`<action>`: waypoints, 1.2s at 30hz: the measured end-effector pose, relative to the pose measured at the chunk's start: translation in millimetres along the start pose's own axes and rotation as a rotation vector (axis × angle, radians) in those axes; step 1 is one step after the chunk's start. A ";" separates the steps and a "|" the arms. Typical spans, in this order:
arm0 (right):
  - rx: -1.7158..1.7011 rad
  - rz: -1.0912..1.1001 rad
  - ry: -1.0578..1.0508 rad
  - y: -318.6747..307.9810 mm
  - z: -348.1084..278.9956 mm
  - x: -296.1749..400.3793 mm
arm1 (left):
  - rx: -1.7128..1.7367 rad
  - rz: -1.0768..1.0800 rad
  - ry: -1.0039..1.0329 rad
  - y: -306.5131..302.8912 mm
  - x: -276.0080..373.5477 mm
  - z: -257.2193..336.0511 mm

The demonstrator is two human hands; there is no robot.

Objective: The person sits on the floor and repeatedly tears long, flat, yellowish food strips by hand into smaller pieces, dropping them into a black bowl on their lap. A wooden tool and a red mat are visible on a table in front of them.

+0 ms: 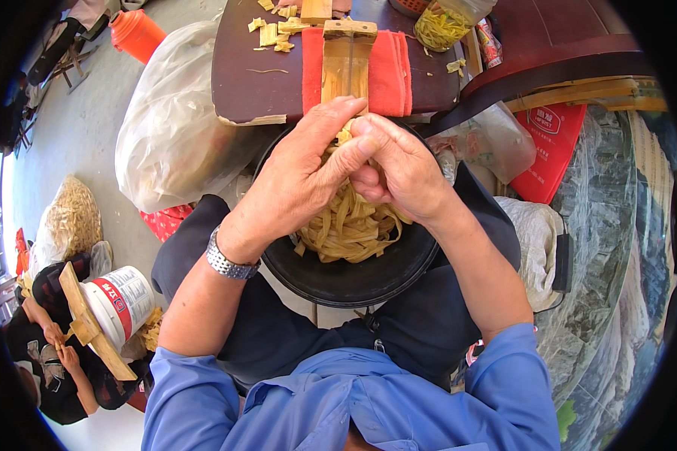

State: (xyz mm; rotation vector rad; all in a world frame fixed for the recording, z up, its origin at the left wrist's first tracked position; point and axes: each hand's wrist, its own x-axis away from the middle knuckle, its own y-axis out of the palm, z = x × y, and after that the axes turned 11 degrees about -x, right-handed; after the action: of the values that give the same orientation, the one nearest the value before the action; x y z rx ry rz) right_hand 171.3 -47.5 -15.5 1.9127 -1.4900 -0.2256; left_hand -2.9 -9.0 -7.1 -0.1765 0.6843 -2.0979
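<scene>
My left hand [302, 155], with a metal watch on its wrist, meets my right hand [403, 160] at the near end of a wooden board tool [344, 73]. Between the thumbs and fingers of both hands is a pale yellow strip [344, 132], mostly covered by the fingers. The board lies on a folded red towel [389, 73] and carries a crosspiece with two holes. Below my hands, a black basin [350, 287] between my knees contains a heap of long flat yellowish strips [352, 228].
Yellow pieces [268, 35] lie on the dark table [248, 93], near a clear jar [441, 25] of strips. A large plastic bag [169, 124] stands left, a dark wooden chair [553, 62] right. At lower left, another person's hands [62, 344] work at a wooden board by a white bucket [121, 299].
</scene>
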 end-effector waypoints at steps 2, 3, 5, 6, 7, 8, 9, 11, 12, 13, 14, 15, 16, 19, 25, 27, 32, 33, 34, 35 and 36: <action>-0.058 0.020 0.007 1.4 4.8 -0.5 | -0.104 0.086 0.102 4.2 -1.8 -8.4; -0.088 0.029 0.013 2.8 7.0 -1.4 | -0.153 0.104 0.093 3.1 -2.2 -10.3; -0.084 0.045 0.077 6.1 4.3 -3.4 | -0.253 0.140 0.074 0.2 -3.0 -14.2; -0.092 0.043 0.114 4.2 1.4 -5.5 | -0.287 0.183 0.066 -1.4 -4.1 -16.3; -0.101 0.042 0.151 3.1 -1.5 -6.4 | -0.321 0.227 0.059 -2.6 -5.6 -18.9; -0.021 0.060 0.128 5.6 -7.1 -5.7 | -0.355 0.270 0.052 -4.3 -7.6 -21.5; 0.019 0.062 0.134 5.6 -10.4 -4.6 | -0.311 0.354 -0.018 -10.2 -10.2 -22.7; 0.100 0.067 0.145 5.6 -14.9 -3.4 | -0.242 0.421 -0.199 -29.6 -12.1 -18.8; 0.165 0.103 0.146 8.8 -16.6 -3.1 | -0.261 0.440 -0.195 -30.9 -11.4 -19.4; 0.206 0.101 0.118 9.1 -16.2 -4.0 | -0.282 0.429 -0.208 -32.2 -11.2 -19.7; 0.246 0.099 0.091 8.7 -15.5 -4.8 | -0.303 0.417 -0.220 -33.7 -11.2 -19.8; 0.286 0.099 0.066 8.0 -14.7 -5.1 | -0.323 0.404 -0.235 -34.5 -10.8 -20.2; 0.328 0.107 0.043 8.1 -15.7 -4.5 | -0.326 0.383 -0.244 -36.2 -10.8 -19.6; 0.502 0.120 -0.049 9.0 -17.2 -1.8 | -0.321 0.354 -0.210 -40.7 -10.8 -18.3; 0.919 0.060 -0.330 0.4 2.5 -1.4 | -0.397 0.142 0.236 -39.6 -4.0 -31.8; 1.057 0.024 -0.408 -8.8 8.0 -3.1 | -0.422 -0.149 0.272 -33.3 6.4 -33.2; 1.181 -0.049 -0.485 -14.9 13.2 -4.4 | -0.250 -0.378 -0.052 -26.3 10.5 -25.7; 1.199 -0.056 -0.496 -15.3 10.6 -2.2 | -0.147 -0.467 -0.109 -28.9 11.3 -25.2; 1.217 -0.063 -0.507 -15.6 8.5 0.7 | -0.042 -0.555 -0.166 -33.4 13.3 -25.6; 1.209 -0.101 -0.513 -16.1 9.5 5.3 | 0.063 -0.642 -0.222 -37.6 15.8 -25.3; 1.211 -0.138 -0.475 -16.9 9.8 13.0 | 0.066 -0.731 -0.270 -41.1 18.7 -21.1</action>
State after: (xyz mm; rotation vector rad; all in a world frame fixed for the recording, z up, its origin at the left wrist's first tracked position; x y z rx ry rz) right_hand 183.7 -61.6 -29.6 3.0621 -2.0494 0.2668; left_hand -51.2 3.0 -5.2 -0.7509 0.4136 -2.7070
